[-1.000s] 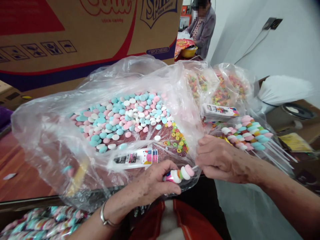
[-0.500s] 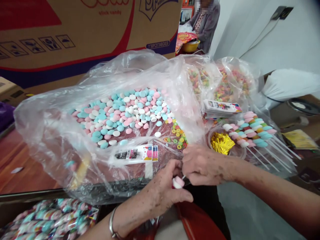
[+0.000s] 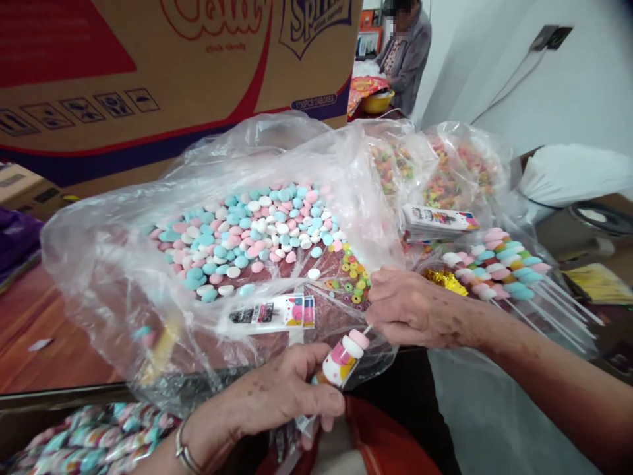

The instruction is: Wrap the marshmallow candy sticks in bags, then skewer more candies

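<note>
A marshmallow-like candy skewer (image 3: pixel 357 340) with a printed label lies slantwise between my hands, pink and white pieces at its upper end. My left hand (image 3: pixel 281 389) is closed around its lower part, where some clear wrapper hangs below. With closed fingers, my right hand (image 3: pixel 420 307) grips the white stick just above the top piece. Beyond them, loose pink, blue and white candies (image 3: pixel 257 227) are spread inside a large clear plastic bag (image 3: pixel 113 218), with small ring-shaped candies (image 3: pixel 355 274) close to my right hand. Printed labels (image 3: pixel 271 313) lie on the bag.
Several unwrapped skewers (image 3: pixel 499 264) lie at right beside gold twist ties (image 3: pixel 448 282) and a label stack (image 3: pixel 440 219). Wrapped skewers (image 3: pixel 93 439) fill a box at lower left. A big carton (image 3: pixel 198 86) stands behind; another person (image 3: pixel 408 63) works at the back.
My left hand has shifted left and down, and more of the skewer with its label now shows. My right hand has risen slightly, still on the stick. The view has tilted a little.
</note>
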Action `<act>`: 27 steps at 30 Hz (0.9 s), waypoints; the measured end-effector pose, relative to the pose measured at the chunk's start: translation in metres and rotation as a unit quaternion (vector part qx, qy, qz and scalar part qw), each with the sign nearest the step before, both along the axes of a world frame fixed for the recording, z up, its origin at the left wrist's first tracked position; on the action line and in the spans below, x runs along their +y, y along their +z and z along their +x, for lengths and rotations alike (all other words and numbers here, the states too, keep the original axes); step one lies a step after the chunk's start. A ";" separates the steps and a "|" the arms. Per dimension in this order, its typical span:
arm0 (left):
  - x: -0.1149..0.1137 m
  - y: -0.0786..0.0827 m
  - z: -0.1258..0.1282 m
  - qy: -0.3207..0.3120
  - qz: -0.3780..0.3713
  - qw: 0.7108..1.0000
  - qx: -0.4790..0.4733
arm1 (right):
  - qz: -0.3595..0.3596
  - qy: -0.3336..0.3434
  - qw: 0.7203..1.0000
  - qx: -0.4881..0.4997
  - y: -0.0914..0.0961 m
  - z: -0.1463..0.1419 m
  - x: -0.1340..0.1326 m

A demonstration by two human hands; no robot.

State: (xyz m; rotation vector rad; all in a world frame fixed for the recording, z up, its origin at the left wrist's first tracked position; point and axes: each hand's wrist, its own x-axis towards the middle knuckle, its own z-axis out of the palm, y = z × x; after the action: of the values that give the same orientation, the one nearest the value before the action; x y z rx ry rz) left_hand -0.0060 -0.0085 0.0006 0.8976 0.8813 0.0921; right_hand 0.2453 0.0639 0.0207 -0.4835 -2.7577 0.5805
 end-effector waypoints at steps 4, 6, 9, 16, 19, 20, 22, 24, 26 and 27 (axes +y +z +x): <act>-0.001 -0.009 0.014 0.043 0.005 0.999 -0.013 | 0.019 0.030 0.999 -0.040 0.000 -0.011 -0.001; 0.001 -0.011 0.021 0.057 0.007 0.998 -0.028 | 0.037 0.041 0.997 -0.059 -0.002 -0.017 -0.005; 0.004 -0.012 0.024 0.064 0.012 0.997 -0.037 | 0.058 0.039 0.996 -0.059 -0.004 -0.017 -0.006; 0.006 -0.016 0.009 0.005 -0.004 1.000 -0.013 | 0.076 0.012 0.996 -0.046 0.007 -0.005 0.003; 0.007 -0.019 0.010 0.025 -0.021 0.997 -0.067 | 0.096 0.024 0.994 -0.044 0.010 -0.008 0.003; 0.007 -0.019 0.011 0.033 -0.024 0.996 -0.079 | 0.095 0.026 0.994 -0.044 0.009 -0.010 0.002; 0.009 -0.019 0.016 0.044 -0.021 0.995 -0.083 | 0.079 0.034 0.995 -0.046 0.004 -0.013 -0.001; 0.010 -0.019 0.021 0.040 -0.011 0.997 -0.067 | 0.061 0.046 0.996 -0.044 -0.002 -0.016 -0.005; 0.011 -0.018 0.025 0.031 0.002 0.999 -0.043 | 0.054 0.052 0.996 -0.043 -0.008 -0.017 -0.007; 0.011 -0.018 0.026 0.028 0.009 0.999 -0.032 | 0.054 0.048 0.996 -0.045 -0.010 -0.016 -0.007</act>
State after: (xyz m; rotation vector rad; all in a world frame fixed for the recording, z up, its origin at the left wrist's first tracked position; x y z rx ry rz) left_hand 0.0201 0.0025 -0.0174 0.8818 0.8468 0.1772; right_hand 0.2295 0.0570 0.0106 -0.3624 -2.8936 0.4387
